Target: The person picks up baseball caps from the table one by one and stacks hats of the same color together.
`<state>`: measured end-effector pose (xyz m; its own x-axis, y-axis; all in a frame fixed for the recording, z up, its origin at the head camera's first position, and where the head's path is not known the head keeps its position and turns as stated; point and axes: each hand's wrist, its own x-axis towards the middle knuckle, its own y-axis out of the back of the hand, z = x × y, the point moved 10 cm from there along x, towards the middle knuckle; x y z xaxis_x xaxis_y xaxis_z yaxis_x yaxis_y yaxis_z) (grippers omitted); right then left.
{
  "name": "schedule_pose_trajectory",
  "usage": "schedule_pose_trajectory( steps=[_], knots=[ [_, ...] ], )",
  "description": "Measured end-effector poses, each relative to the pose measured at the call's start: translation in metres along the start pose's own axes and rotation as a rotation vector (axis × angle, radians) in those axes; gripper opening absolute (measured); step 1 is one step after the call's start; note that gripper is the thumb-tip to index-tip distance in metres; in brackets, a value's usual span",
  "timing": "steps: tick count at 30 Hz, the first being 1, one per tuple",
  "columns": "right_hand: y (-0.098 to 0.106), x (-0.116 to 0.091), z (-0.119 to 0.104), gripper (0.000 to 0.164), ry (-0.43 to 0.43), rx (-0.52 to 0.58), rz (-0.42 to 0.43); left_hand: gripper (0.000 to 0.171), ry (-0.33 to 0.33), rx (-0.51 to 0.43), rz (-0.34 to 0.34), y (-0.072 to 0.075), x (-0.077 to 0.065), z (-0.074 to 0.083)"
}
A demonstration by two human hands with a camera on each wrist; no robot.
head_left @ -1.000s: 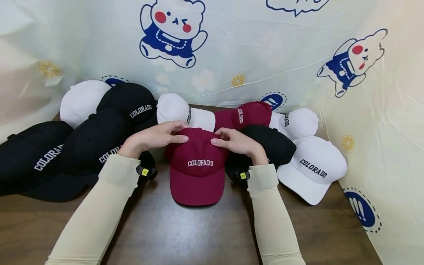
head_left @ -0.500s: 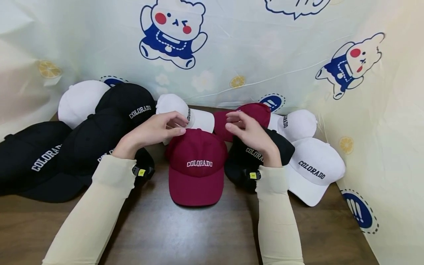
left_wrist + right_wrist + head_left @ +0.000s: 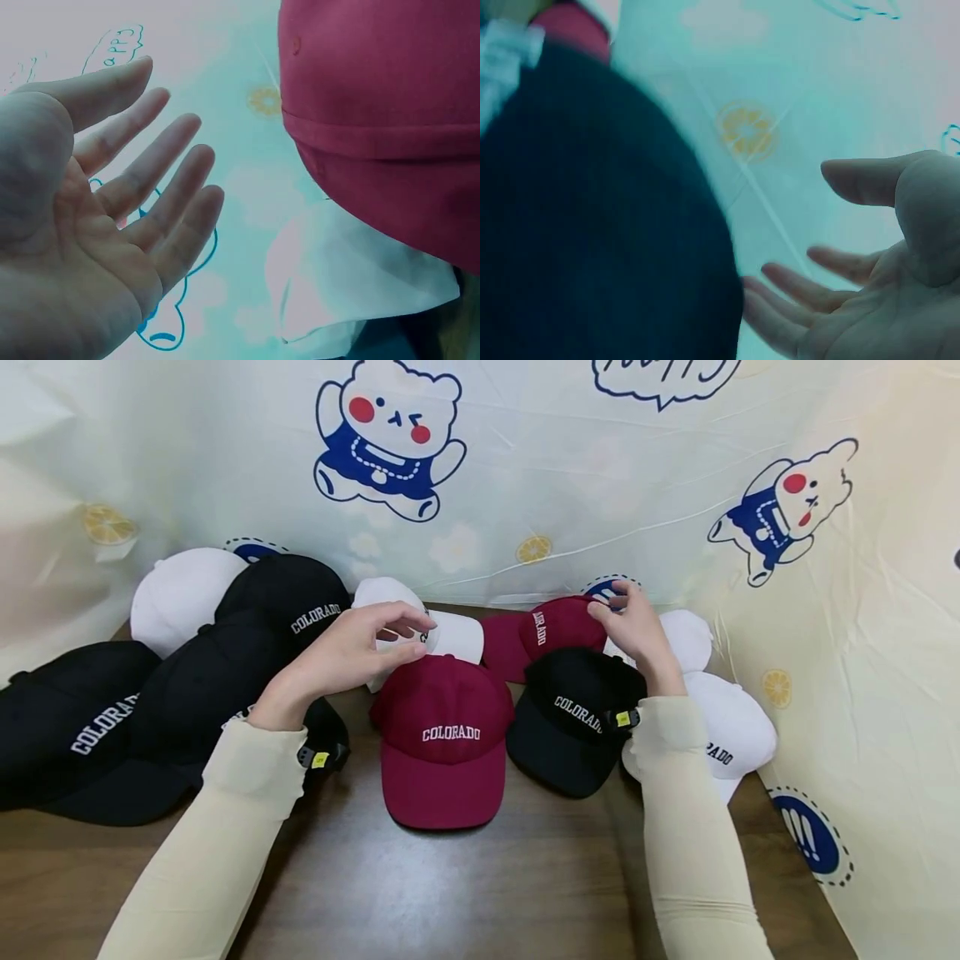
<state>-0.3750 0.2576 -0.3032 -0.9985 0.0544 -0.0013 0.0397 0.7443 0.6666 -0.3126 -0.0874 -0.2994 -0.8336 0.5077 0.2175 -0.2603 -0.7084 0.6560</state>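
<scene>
In the head view, a maroon baseball cap [image 3: 450,710] lettered COLORADO sits mid-table, brim toward me. My left hand [image 3: 352,643] hovers by the upper left of its crown, fingers loosely bent and holding nothing. A gap shows between that hand [image 3: 127,202] and the maroon crown [image 3: 382,127] in the left wrist view. Farther right, my right hand [image 3: 637,631] is raised with fingers spread, overlapping the back maroon cap [image 3: 566,622] and a white cap [image 3: 686,639]. A black cap [image 3: 573,718] stands below it; the right wrist view shows this black crown [image 3: 600,217] beside the empty fingers.
Several black caps [image 3: 82,710] crowd the left side, with a white cap [image 3: 183,593] behind them. Another white cap [image 3: 390,602] lies at the back middle. My right forearm partly covers a white cap [image 3: 738,718]. A printed curtain [image 3: 510,468] hangs behind the wooden table [image 3: 442,893].
Both hands have let go of the front maroon cap, which stays put. My right hand has swung right and back over the rear caps; my left has lifted slightly from the crown.
</scene>
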Motion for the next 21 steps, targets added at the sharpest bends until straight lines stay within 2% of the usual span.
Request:
schedule_pose_trajectory(
  steps=[5,7,10,14,17,21],
  knots=[
    [0.000,0.016,0.023,0.085,-0.142,-0.057,-0.100,0.039,-0.046,-0.005,0.029,-0.001,0.000,0.013],
    [-0.004,0.021,0.033,0.087,-0.203,-0.043,-0.158,0.040,-0.057,-0.021,0.028,-0.003,0.000,0.017],
    [-0.012,0.025,0.048,0.087,-0.298,0.029,-0.265,0.043,-0.068,-0.037,0.017,-0.007,0.001,0.022],
    [-0.023,0.027,0.063,0.083,-0.392,0.213,-0.384,0.043,-0.074,-0.048,0.002,-0.012,0.002,0.024],
    [-0.029,0.030,0.070,0.079,-0.423,0.319,-0.416,0.044,-0.074,-0.050,0.000,-0.013,0.002,0.023],
    [-0.037,0.030,0.078,0.075,-0.446,0.354,-0.444,0.044,-0.069,-0.043,-0.001,-0.013,0.002,0.021]
  ],
)
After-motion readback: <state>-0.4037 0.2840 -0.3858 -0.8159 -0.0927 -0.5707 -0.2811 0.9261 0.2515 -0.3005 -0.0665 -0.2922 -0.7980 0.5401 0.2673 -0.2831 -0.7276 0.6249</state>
